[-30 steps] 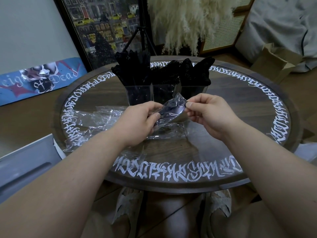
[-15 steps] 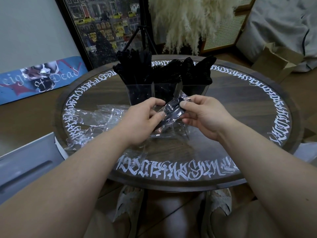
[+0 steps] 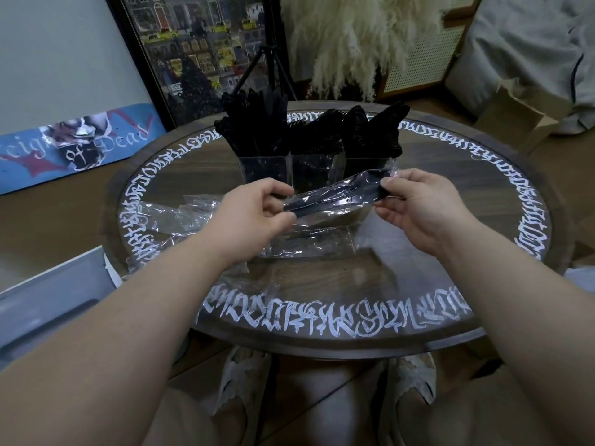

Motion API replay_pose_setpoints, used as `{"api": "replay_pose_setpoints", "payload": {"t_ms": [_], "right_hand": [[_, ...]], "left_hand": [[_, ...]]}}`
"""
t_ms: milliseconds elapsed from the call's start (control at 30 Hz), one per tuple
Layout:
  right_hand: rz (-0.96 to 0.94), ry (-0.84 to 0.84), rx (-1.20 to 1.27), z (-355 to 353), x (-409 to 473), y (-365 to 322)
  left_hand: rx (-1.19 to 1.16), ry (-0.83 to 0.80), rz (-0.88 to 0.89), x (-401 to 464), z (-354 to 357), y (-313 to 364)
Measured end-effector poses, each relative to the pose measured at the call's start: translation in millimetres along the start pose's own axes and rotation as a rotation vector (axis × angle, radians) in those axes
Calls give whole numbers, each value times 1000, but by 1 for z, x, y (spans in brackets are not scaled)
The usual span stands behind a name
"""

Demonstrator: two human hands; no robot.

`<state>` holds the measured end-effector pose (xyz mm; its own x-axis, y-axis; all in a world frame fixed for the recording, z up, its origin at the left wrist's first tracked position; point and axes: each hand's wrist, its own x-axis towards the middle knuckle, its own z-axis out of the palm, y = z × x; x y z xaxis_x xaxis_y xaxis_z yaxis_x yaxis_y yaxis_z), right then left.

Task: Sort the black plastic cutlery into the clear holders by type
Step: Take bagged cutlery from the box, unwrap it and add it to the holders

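Note:
A black cutlery piece in a clear plastic wrapper is held level above the round table, just in front of the holders. My left hand pinches its left end between thumb and fingers. My right hand pinches the right end. Its type is hidden by the glare on the wrapper. Three clear holders stand side by side at the table's middle back, packed with black cutlery; the right ones hold stacked rounded heads.
Empty clear wrappers lie crumpled on the table's left and under my hands. A white box sits at the left beside the table. A tripod, a framed picture and pampas grass stand behind. A cardboard box is at the right.
Both hands have moved apart, stretching the wrapped piece out level between them. The wrapper was bunched between the hands before.

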<state>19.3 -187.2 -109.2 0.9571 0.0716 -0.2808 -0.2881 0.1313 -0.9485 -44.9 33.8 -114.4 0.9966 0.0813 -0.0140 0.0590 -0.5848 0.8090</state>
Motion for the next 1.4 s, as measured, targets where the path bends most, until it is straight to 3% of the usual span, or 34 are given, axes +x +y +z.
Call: {"api": "replay_pose_setpoints", "payload": {"t_ms": [167, 300, 433, 567, 633, 800, 900, 967, 1033, 1133, 1200, 1400], "right_hand": [[-25, -4, -283, -6, 0, -1], [-14, -59, -255, -13, -6, -10], [-152, -241, -721, -7, -13, -7], [-87, -374, -722, 3, -16, -2], [-61, -407, -660, 5, -19, -2], [-69, -383, -566, 5, -18, 0], [-75, -415, -558, 5, -17, 3], [-101, -428, -603, 9, -17, 6], [-273, -329, -764, 13, -16, 8], [-714, -81, -888, 20, -16, 4], [-921, -60, -919, 22, -15, 4], [-1022, -89, -988, 23, -9, 18]], "left_hand": [[93, 138, 93, 1, 0, 2], [176, 196, 204, -3, -2, 1], [188, 218, 324, -5, 2, 5], [206, 265, 416, -4, 6, 8], [205, 288, 379, -2, 8, 10], [-103, 122, -34, 1, 16, 13], [-248, -19, -84, 1, 18, 18], [-310, -27, -77, 2, 20, 22], [-365, 2, -89, 5, 22, 23], [-375, 23, -82, 7, 22, 26], [-367, 9, -70, 6, 24, 28], [-273, -120, -18, -5, 24, 36]]}}
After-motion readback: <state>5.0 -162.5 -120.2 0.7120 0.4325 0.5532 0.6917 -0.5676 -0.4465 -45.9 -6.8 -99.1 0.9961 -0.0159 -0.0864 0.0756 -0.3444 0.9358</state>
